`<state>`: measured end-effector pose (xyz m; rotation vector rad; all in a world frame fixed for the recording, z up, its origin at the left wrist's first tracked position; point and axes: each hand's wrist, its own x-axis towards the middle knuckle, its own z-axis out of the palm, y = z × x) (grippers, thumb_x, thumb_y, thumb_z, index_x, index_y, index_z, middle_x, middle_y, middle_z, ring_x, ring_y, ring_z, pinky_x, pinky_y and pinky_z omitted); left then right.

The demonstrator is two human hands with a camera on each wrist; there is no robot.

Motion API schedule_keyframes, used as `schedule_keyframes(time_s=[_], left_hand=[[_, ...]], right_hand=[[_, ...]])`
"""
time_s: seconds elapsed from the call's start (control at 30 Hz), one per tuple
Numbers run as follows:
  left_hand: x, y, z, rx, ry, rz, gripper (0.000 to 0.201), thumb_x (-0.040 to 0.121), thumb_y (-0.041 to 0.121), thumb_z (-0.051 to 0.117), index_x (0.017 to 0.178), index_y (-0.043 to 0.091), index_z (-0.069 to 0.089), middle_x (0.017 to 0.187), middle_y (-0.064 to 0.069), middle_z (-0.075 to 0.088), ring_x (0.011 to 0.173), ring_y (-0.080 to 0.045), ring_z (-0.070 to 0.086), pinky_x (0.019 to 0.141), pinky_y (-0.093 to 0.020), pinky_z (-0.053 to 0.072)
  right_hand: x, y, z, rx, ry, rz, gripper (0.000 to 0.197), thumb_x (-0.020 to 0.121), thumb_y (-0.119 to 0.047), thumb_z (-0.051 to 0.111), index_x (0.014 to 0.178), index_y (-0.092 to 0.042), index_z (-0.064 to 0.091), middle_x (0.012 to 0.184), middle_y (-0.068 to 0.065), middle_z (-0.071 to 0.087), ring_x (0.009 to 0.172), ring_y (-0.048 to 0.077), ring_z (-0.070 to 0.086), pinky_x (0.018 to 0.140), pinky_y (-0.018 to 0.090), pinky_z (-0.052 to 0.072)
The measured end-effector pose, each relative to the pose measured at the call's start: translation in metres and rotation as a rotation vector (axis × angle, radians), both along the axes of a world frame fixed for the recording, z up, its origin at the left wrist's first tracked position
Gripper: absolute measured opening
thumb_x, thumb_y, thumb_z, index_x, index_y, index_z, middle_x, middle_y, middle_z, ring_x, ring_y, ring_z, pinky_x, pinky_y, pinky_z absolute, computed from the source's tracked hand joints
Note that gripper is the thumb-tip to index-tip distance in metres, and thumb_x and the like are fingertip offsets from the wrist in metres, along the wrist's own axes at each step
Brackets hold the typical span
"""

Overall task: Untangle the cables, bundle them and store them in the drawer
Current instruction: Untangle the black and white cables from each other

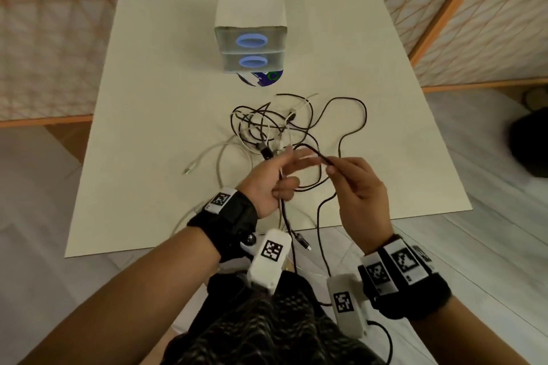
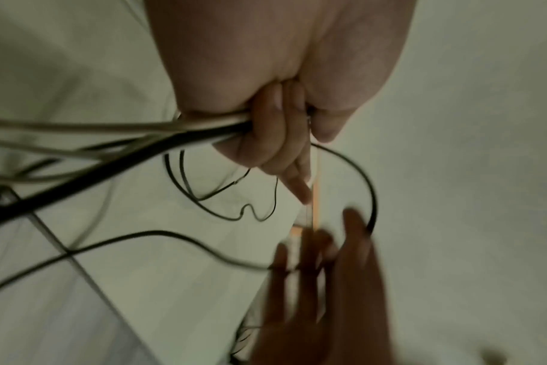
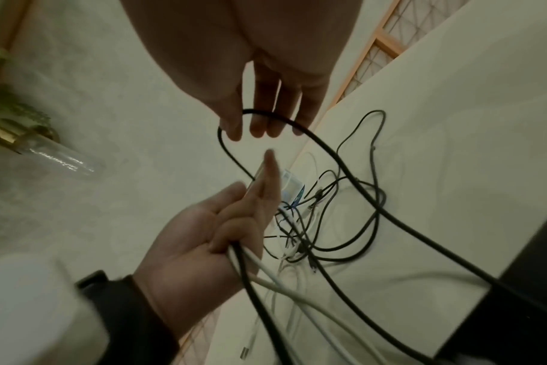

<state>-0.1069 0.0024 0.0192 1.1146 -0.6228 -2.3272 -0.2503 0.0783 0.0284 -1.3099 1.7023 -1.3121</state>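
A tangle of black and white cables lies in the middle of the white table. My left hand hovers above the table's near half. Its lower fingers are curled round a black and a white cable, and the index and middle fingers point forward. To its right, my right hand pinches a loop of black cable between thumb and fingertips. That loop runs down past the table's near edge. At the far end stands a white drawer unit with two shut drawers, each with a blue oval handle.
A blue and white disc pokes out from under the drawer unit. A loose white cable end lies left of the tangle. Wooden lattice railings flank the table. A dark object sits on the floor at right.
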Motion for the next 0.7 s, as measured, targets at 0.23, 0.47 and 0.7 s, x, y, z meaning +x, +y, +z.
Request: schedule_keyframes(time_s=[0.23,0.47,0.7], left_hand=[[0.025,-0.030,0.006,0.001,0.090,0.307,0.025,0.100,0.032,0.037,0.103,0.023,0.060,0.067,0.009,0.066,0.028,-0.001,0.023,0.030,-0.012,0.014],[0.026,0.013,0.008,-0.304,-0.137,-0.258,0.025,0.100,0.027,0.037,0.101,0.022,0.061,0.065,0.002,0.057,0.039,-0.002,0.025,0.035,-0.014,0.019],[0.014,0.040,-0.010,-0.413,-0.381,-0.336,0.032,0.098,0.042,0.040,0.102,0.021,0.065,0.081,-0.001,0.064,0.043,-0.006,0.027,0.042,-0.019,0.021]], right_hand=[[-0.028,0.046,-0.034,0.554,0.225,0.528,0.014,0.089,-0.017,0.059,0.093,-0.019,0.073,0.080,-0.009,0.069,0.078,0.006,0.064,0.075,0.020,0.049],[-0.020,0.022,-0.024,0.542,-0.085,0.363,0.023,0.095,-0.025,0.048,0.111,-0.019,0.063,0.107,-0.004,0.070,0.104,0.008,0.062,0.098,0.031,0.045],[0.009,-0.021,0.008,0.359,-0.176,0.275,0.026,0.096,-0.018,0.045,0.084,-0.013,0.068,0.079,0.015,0.067,0.072,0.018,0.065,0.073,0.032,0.056]])
